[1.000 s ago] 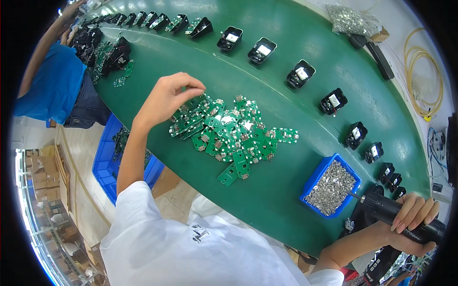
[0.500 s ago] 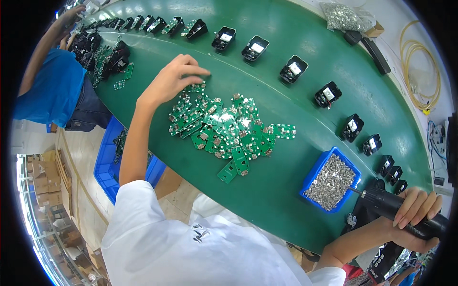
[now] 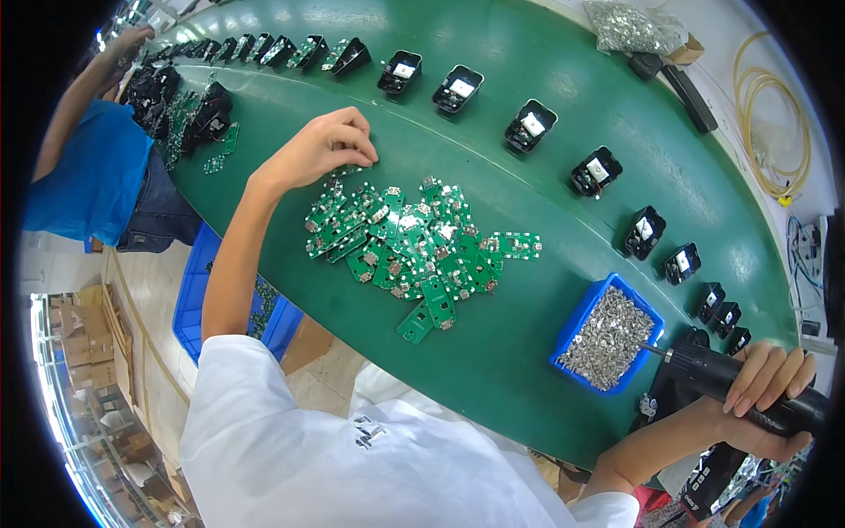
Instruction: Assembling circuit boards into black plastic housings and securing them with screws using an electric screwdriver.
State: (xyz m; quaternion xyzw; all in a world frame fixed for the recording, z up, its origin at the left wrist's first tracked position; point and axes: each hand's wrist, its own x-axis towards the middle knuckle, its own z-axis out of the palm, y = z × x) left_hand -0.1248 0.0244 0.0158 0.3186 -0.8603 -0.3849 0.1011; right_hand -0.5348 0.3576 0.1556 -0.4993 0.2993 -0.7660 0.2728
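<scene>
the left hand (image 3: 321, 150) is reaching over the green table (image 3: 528, 220), its fingers drawn together and pinching the top edge of a small green circuit board (image 3: 350, 170) at the far-left rim of the heap of green circuit boards (image 3: 414, 242), which is lying mid-table. the right hand (image 3: 764, 396) is clamped around a black electric screwdriver (image 3: 731, 378), gripping it at the near-right edge of the table, with the bit pointing toward the blue plastic tray of silver screws (image 3: 609, 336) just beside it. a curved row of black plastic housings (image 3: 528, 128) is running along the far side of the table, well apart from the heap. another person in a blue shirt (image 3: 92, 176) is standing at the left end.
</scene>
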